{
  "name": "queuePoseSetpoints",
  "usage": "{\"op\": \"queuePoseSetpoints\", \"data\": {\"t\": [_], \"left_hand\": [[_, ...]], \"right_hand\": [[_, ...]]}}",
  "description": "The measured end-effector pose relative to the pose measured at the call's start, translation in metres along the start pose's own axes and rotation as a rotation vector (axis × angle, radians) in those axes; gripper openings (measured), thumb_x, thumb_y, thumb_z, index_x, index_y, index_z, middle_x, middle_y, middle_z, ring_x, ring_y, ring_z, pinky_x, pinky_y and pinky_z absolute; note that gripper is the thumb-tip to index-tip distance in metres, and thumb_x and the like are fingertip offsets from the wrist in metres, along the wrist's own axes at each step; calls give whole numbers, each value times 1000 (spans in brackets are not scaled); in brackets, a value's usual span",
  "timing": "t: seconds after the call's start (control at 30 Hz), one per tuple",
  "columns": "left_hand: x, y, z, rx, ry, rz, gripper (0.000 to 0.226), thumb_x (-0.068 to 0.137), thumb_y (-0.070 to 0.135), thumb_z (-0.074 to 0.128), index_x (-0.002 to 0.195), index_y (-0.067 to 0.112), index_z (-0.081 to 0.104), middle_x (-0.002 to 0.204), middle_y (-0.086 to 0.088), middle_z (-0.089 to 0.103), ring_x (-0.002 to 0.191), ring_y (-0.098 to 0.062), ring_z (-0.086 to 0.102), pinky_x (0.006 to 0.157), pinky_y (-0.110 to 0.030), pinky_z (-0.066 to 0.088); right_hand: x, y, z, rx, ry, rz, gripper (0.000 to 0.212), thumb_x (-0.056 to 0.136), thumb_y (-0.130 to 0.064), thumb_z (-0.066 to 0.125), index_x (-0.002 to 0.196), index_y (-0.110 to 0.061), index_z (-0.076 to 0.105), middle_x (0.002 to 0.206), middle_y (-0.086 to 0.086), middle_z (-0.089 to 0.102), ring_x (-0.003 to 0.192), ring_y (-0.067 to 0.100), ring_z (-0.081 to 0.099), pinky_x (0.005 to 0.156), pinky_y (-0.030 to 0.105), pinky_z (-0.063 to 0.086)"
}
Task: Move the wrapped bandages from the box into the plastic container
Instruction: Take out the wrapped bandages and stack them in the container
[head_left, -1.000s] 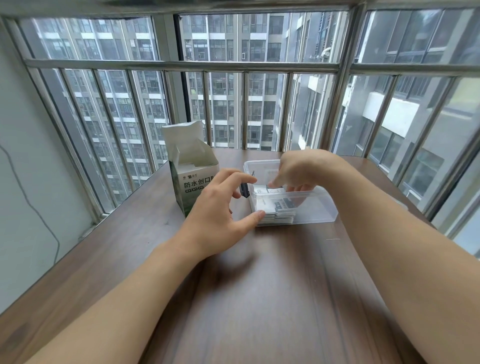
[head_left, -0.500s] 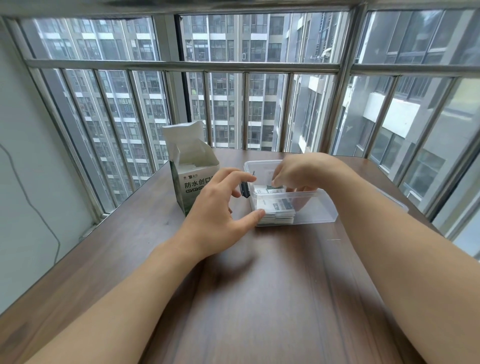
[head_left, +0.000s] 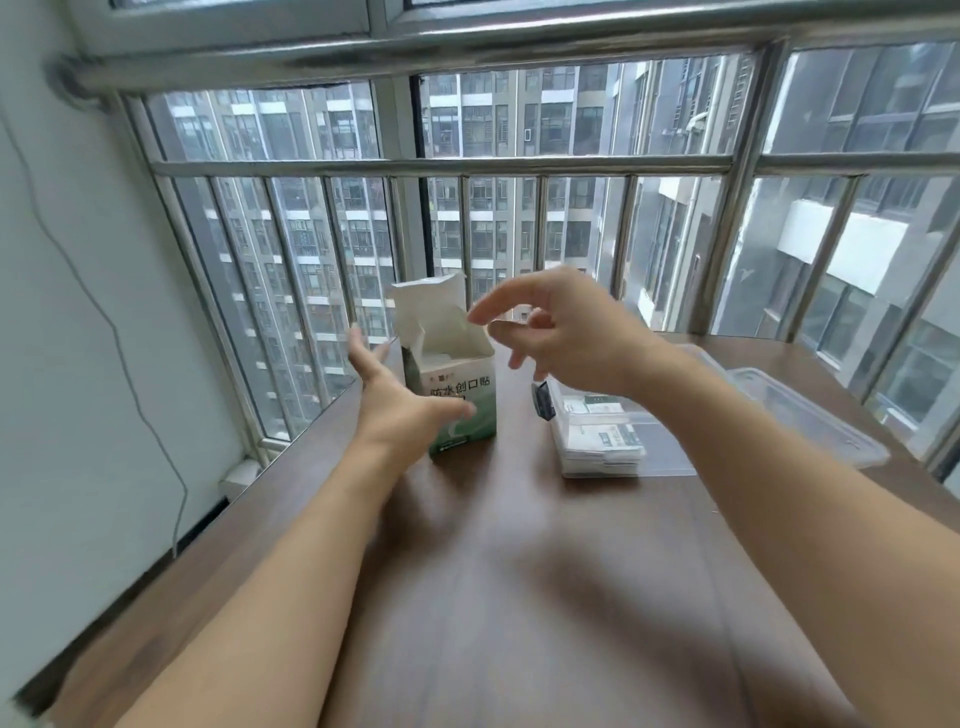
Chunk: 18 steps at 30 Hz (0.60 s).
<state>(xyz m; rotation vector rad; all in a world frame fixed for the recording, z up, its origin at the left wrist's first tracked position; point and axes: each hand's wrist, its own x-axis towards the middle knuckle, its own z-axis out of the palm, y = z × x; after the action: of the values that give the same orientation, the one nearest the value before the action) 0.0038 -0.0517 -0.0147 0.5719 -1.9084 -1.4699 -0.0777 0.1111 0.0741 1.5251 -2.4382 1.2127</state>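
1. Left hand (head_left: 400, 405): held against the left side of the box, fingers spread and straight. The thumb lies across the box's front face. Grip released; nothing is held.
2. Box (head_left: 457, 384): stands upright on the worktop (head_left: 519, 597), toward its far edge and left of centre. The top flap is open and raised. Some white shows inside the box, too unclear to identify.
3. Right hand (head_left: 561, 332): in the air just right of the box's open top, fingers loosely extended toward the opening. Grip released; nothing is held.
4. Container (head_left: 670, 457): clear plastic, on the worktop right of the box and apart from it, partly hidden by the right forearm.
5. Bandages (head_left: 602, 441): wrapped, stacked flat at the left end of the container.
6. Lid (head_left: 810, 410): clear, lying behind the container, near the worktop's right edge.
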Motion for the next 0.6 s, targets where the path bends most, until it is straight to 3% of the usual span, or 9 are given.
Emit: {"op": "queuePoseSetpoints", "data": {"t": [0.07,0.13,0.17,0.23,0.3,0.37,0.43,0.5,0.6], "left_hand": [[5,-10,3,-44,-109,-27,112,51,-10,90,142,25,36,125,6,57,116,-23,61,99,-43,53],[8,-16,4,-52,-112,15,85,42,-10,89,109,29,55,107,-3,68,102,-27,70,88,-50,59],[8,-17,3,-57,-115,46,80,40,-8,87,103,31,56,105,-5,70,100,-26,70,86,-52,59],[4,-12,2,-34,-132,128,77,41,-4,81,102,35,56,105,-2,69,98,-17,69,86,-49,60],[0,-6,1,-5,-155,210,73,44,2,79,105,36,56,101,5,69,92,-4,67,85,-38,60],[-4,-2,2,8,-171,286,69,47,7,81,107,33,56,99,5,69,87,1,67,82,-31,59],[-3,-3,3,35,-154,336,69,51,9,85,109,34,56,100,0,71,91,-11,70,83,-41,59],[-1,-4,4,48,-139,372,69,54,11,87,109,40,56,98,-2,72,90,-24,72,81,-47,59],[-3,-1,5,85,-131,418,67,59,6,81,107,44,55,93,-1,71,84,-27,70,75,-47,59]], "right_hand": [[0,-2,10,-43,-35,-23,22,100,-15,60,111,-26,75,88,-29,68,62,5,68,52,22,56],[0,-2,16,-143,-49,-62,23,100,-18,61,115,-28,75,106,-22,71,65,-7,64,60,8,49],[0,-1,17,-225,-46,-81,24,99,-20,62,118,-28,75,116,-16,71,76,-10,64,70,8,49],[0,-1,17,-376,-35,-87,26,97,-24,65,122,-28,72,124,-9,70,85,2,63,82,21,49],[0,-1,18,-449,-18,-65,29,96,-26,67,124,-29,70,124,-6,69,66,7,48,78,26,46],[-1,-2,18,-494,2,-72,29,95,-28,67,124,-31,70,119,-3,70,60,10,42,77,29,51],[0,-1,17,-471,-18,-93,27,94,-30,68,120,-32,72,112,-6,71,58,6,46,65,18,51],[1,-1,17,-450,-50,-95,22,94,-32,68,115,-32,74,106,-9,72,52,-3,45,51,9,40],[0,1,17,-497,-25,-112,15,92,-31,69,105,-32,77,91,-5,69,55,-1,47,63,27,49]]}}
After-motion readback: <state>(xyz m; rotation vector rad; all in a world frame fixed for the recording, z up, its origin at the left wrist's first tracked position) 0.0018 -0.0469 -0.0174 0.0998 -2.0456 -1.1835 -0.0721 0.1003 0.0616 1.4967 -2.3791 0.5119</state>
